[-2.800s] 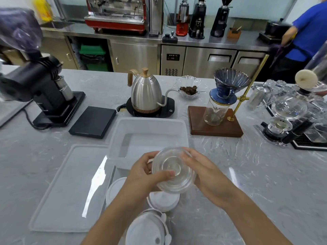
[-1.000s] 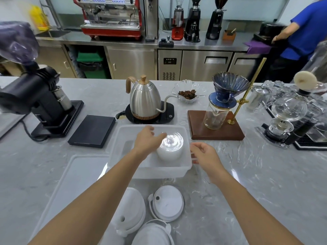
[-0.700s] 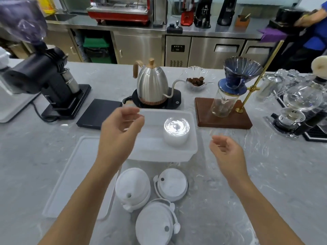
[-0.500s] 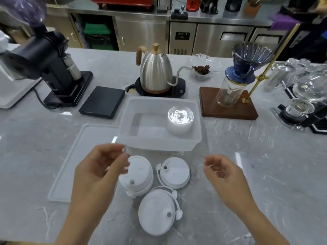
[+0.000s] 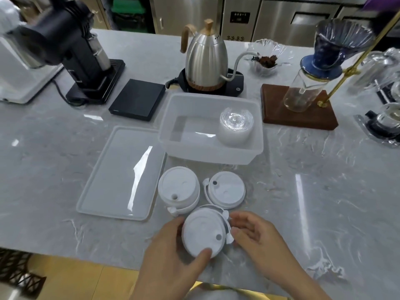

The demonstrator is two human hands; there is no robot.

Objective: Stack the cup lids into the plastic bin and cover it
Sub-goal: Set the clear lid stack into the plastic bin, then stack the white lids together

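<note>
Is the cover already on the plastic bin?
No, the cover lies flat on the counter left of the open bin.

left hand (image 5: 173, 256): bare, no glove, ring or watch visible | right hand (image 5: 257, 241): bare, short trimmed nails on fingers (image 5: 239, 220) | both forearms: bare back from the fingers to frame edge, no sleeve showing
</note>
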